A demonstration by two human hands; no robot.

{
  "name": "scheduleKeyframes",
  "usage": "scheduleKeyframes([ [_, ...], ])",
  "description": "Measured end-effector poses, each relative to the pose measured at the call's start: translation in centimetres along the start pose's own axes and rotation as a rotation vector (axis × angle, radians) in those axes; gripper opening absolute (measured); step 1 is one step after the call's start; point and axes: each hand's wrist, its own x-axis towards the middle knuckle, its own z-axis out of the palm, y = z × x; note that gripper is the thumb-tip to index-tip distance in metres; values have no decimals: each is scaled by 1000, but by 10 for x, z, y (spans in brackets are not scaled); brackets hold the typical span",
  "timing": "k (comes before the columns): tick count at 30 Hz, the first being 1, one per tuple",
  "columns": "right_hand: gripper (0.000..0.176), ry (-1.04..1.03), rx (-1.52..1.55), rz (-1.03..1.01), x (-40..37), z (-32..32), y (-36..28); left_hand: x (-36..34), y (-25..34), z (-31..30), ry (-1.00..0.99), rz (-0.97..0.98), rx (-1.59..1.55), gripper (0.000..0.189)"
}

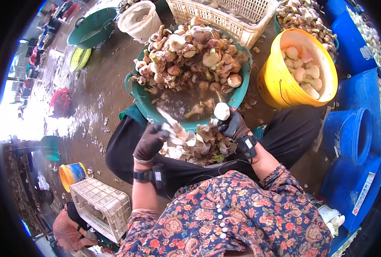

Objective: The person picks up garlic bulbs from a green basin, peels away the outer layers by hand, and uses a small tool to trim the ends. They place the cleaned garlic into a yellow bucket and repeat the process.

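My right hand (235, 125), in a dark glove, is closed on a peeled white garlic bulb (221, 111) above the near rim of a green tub (132, 88). In that tub, unpeeled garlic bulbs (173, 47) are heaped at the far side, with muddy water nearer me. My left hand (152, 139), gloved too, is closed on pale garlic skin (173, 128), which is blurred by motion. Below both hands lies a pile of loose garlic peel (203, 145) between my legs.
A yellow bucket (271, 81) holding peeled bulbs stands to the right of the tub. Blue buckets (346, 132) line the right side. A white crate (216, 19) and a white bucket (132, 21) are behind the tub. Another person (68, 227) is at lower left, beside a crate (100, 205).
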Motion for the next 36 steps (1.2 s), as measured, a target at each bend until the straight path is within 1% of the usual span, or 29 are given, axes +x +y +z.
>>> scheduleKeyframes([
  [1,31,-152,0,133,7,-8,-2,3,11,-11,-253,-212,-15,21],
  [2,30,45,-167,-89,4,8,7,12,1,-14,-448,-237,237,21],
  [3,30,44,-166,-87,2,11,9,19,-14,-13,-498,-167,565,29],
  [5,32,162,-327,-134,-1,13,8,31,-35,-2,-236,-246,1177,43],
  [6,34,109,-458,-151,4,7,3,44,-46,1,-107,-195,1101,46],
  [7,34,116,-460,-153,5,-1,0,57,-57,7,4,-51,892,45],
  [8,32,188,-551,-191,-9,22,-1,80,-74,13,-39,-44,676,46],
  [9,31,257,-641,-233,-16,38,-3,98,-83,25,24,-101,699,50],
  [10,37,161,-627,-166,7,8,-17,106,-67,39,47,-125,782,57],
  [11,37,159,-630,-179,10,23,-29,128,-88,49,61,-209,849,69],
  [13,47,12,-239,-290,-6,82,-56,160,-106,63,-99,-175,803,74],
  [15,45,-414,-181,-534,-39,143,-91,168,-112,77,-182,-76,864,63],
  [16,49,-426,-184,-517,-53,157,-103,186,-154,81,-178,-25,910,63],
  [17,53,-441,-186,-502,-61,163,-111,187,-151,82,-183,-25,908,63],
  [18,59,-302,-384,-564,-60,157,-109,186,-140,84,-194,-63,933,65],
  [19,64,-71,-577,-581,-58,148,-95,184,-129,84,-204,-101,957,67],
  [20,66,45,-672,-510,-56,135,-76,178,-112,82,-207,-104,955,67],
  [21,67,162,-764,-429,-52,116,-56,169,-91,79,-214,-177,877,64],
  [23,70,235,-707,-84,-41,71,-20,163,-87,74,-220,-245,808,62],
  [25,71,256,-594,198,-28,37,2,154,-108,64,-85,-321,-247,60],
  [26,71,250,-591,196,-23,35,9,131,-80,63,-112,-206,-642,61],
  [27,66,283,-552,145,-18,36,15,119,-65,62,-111,-203,-637,61],
  [29,62,317,-517,101,-11,35,25,98,-45,62,-261,-60,-553,59],
  [31,52,469,-729,-276,-4,37,26,83,-31,69,-245,-67,-441,55],
  [32,39,420,-682,-303,-15,49,24,80,-24,73,-191,-48,-332,54],
  [33,39,417,-682,-302,-14,45,25,76,-19,78,-137,-30,-223,52],
  [34,39,363,-786,-396,-10,37,25,70,-13,80,-36,60,-12,50],
  [35,38,307,-889,-496,-5,32,24,68,-13,81,-35,62,-11,50],
  [36,39,289,-1046,-647,-1,27,22,67,-14,83,-42,145,19,51],
])
